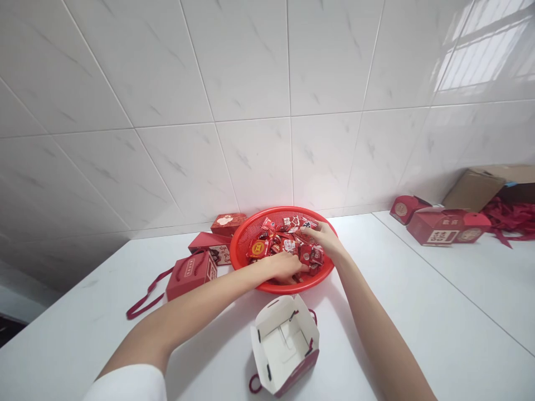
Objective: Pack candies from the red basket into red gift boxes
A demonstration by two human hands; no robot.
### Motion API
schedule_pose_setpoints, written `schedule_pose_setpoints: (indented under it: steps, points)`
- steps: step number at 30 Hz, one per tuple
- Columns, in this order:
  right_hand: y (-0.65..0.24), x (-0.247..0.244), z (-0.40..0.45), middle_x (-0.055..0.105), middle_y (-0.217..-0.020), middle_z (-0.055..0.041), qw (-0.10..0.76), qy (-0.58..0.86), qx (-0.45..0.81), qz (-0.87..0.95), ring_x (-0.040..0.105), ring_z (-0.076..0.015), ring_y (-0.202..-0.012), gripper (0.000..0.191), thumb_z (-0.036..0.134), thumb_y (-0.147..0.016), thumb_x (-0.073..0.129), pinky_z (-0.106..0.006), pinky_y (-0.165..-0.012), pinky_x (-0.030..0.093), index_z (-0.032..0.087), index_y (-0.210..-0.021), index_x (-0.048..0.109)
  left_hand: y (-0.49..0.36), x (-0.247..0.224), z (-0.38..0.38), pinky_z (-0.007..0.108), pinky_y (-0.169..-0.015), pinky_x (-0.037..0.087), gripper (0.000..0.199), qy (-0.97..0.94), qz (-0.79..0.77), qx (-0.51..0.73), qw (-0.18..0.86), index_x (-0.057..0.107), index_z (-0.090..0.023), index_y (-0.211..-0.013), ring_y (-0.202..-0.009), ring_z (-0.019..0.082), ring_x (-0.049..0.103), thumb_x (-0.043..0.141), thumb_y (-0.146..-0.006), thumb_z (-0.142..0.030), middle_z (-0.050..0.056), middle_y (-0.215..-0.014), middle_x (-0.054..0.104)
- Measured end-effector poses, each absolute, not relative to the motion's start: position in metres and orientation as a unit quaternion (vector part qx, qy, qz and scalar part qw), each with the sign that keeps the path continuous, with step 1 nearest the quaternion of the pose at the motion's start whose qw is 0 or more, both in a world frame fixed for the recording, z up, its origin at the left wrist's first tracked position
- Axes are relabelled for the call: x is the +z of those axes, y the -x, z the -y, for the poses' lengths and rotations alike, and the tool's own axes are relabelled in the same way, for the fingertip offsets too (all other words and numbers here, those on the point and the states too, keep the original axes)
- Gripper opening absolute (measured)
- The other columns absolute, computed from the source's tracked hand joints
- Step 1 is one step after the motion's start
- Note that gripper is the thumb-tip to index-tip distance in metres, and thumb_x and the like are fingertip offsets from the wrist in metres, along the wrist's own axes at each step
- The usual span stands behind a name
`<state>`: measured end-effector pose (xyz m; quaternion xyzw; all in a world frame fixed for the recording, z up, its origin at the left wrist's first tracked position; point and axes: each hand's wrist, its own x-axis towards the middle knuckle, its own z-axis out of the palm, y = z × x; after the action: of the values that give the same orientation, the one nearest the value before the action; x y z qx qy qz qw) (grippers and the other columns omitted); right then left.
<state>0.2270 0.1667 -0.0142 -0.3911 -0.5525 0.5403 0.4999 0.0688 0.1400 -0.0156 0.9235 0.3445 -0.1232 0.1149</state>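
A red plastic basket (237,253) with a perforated wall holds several wrapped candies (259,248) in red packets. My left hand (288,268) reaches in over the near left rim. Its fingers are apart and bent down among the candies, with their tips partly hidden. From the right side, my right hand (324,236) comes over the rim, its fingers closed at a small red-and-white candy packet (308,224) near the back. In front of the basket stands an open gift box (284,345), white inside and red outside, with dark red cord at its sides. Nothing shows inside it.
Left of the basket are a closed red box (192,273) with a ribbon handle (146,298) and more red boxes (211,245). At the right, red boxes (445,225) stand near a cardboard box (476,186) and dark red ribbons (507,217). A tiled wall (254,161) backs the white table (397,278).
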Motion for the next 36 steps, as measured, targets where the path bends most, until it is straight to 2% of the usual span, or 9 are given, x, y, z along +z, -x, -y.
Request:
schedule_pose_setpoints:
  steps: [3,7,13,19,22,26,28,32,36]
  points:
    - [-0.227,-0.015,-0.168,0.076,-0.085,-0.0066,0.504,0.386,0.545,0.548,0.071,-0.0227,-0.080,0.028,0.040,-0.066,0.079,-0.031,-0.069,0.054,0.017,-0.082,0.071,-0.067,-0.014,-0.143,0.030,-0.068,0.045,0.028,-0.922,-0.343,-0.134,0.116,0.073,-0.025,-0.104,-0.072,0.027,0.067,0.068,-0.077,-0.019,0.005,-0.080,0.074]
    - [-0.227,-0.018,-0.172,0.077,-0.085,-0.0077,0.509,0.386,0.552,0.536,0.071,-0.0229,-0.081,0.032,0.042,-0.065,0.080,-0.030,-0.069,0.054,0.016,-0.082,0.072,-0.057,-0.008,-0.150,0.028,-0.066,0.045,0.028,-0.911,-0.359,-0.115,0.166,0.072,-0.025,-0.107,-0.073,0.023,0.067,0.062,-0.081,-0.022,0.003,-0.084,0.074]
    - [-0.228,-0.020,-0.177,0.076,-0.089,-0.0075,0.528,0.383,0.559,0.512,0.071,-0.0231,-0.084,0.035,0.044,-0.064,0.080,-0.029,-0.066,0.052,0.017,-0.086,0.072,-0.029,0.000,-0.156,0.029,-0.088,0.049,0.046,-0.838,-0.467,0.069,0.272,0.063,-0.017,-0.128,-0.107,0.026,0.065,0.061,-0.084,-0.031,0.010,-0.122,0.070]
    - [-0.232,-0.021,-0.178,0.076,-0.090,-0.0082,0.509,0.365,0.586,0.514,0.070,-0.0230,-0.083,0.038,0.045,-0.063,0.082,-0.030,-0.069,0.051,0.016,-0.086,0.072,-0.016,0.000,-0.155,0.028,-0.069,0.053,0.042,-0.722,-0.468,0.247,0.446,0.066,-0.016,-0.114,-0.074,0.019,0.067,0.065,-0.085,-0.045,0.003,-0.093,0.073]
    - [-0.233,-0.020,-0.177,0.075,-0.090,-0.0086,0.481,0.351,0.606,0.528,0.069,-0.0227,-0.085,0.040,0.047,-0.063,0.084,-0.032,-0.073,0.051,0.015,-0.085,0.073,-0.015,-0.001,-0.152,0.028,-0.062,0.053,0.051,-0.688,-0.455,0.297,0.482,0.064,-0.016,-0.114,-0.063,0.017,0.066,0.072,-0.079,-0.052,0.002,-0.089,0.072]
    - [-0.234,-0.018,-0.174,0.075,-0.088,-0.0075,0.436,0.333,0.623,0.557,0.068,-0.0211,-0.083,0.040,0.046,-0.062,0.086,-0.032,-0.074,0.051,0.015,-0.085,0.074,-0.014,-0.001,-0.145,0.029,-0.060,0.055,0.056,-0.680,-0.441,0.330,0.484,0.064,-0.014,-0.113,-0.058,0.016,0.066,0.072,-0.080,-0.058,0.002,-0.082,0.071]
    - [-0.234,-0.016,-0.172,0.075,-0.088,-0.0073,0.417,0.324,0.628,0.571,0.067,-0.0208,-0.082,0.040,0.045,-0.062,0.086,-0.032,-0.073,0.050,0.015,-0.085,0.074,-0.013,-0.001,-0.142,0.032,-0.065,0.057,0.058,-0.680,-0.431,0.353,0.476,0.064,-0.014,-0.113,-0.066,0.019,0.068,0.069,-0.081,-0.061,0.005,-0.090,0.073]
    - [-0.236,-0.012,-0.167,0.073,-0.085,-0.0064,0.384,0.303,0.632,0.601,0.066,-0.0198,-0.081,0.036,0.044,-0.066,0.085,-0.032,-0.075,0.050,0.015,-0.083,0.073,-0.011,-0.006,-0.139,0.038,-0.092,0.054,0.058,-0.691,-0.432,0.402,0.419,0.067,-0.013,-0.116,-0.105,0.028,0.067,0.067,-0.083,-0.061,0.011,-0.115,0.073]
    - [-0.237,-0.010,-0.165,0.071,-0.079,-0.0043,0.367,0.281,0.631,0.623,0.065,-0.0184,-0.077,0.032,0.043,-0.069,0.084,-0.032,-0.076,0.050,0.015,-0.080,0.073,-0.009,-0.009,-0.141,0.044,-0.103,0.048,0.058,-0.696,-0.474,0.396,0.368,0.069,-0.015,-0.119,-0.120,0.033,0.061,0.074,-0.078,-0.055,0.011,-0.122,0.071]
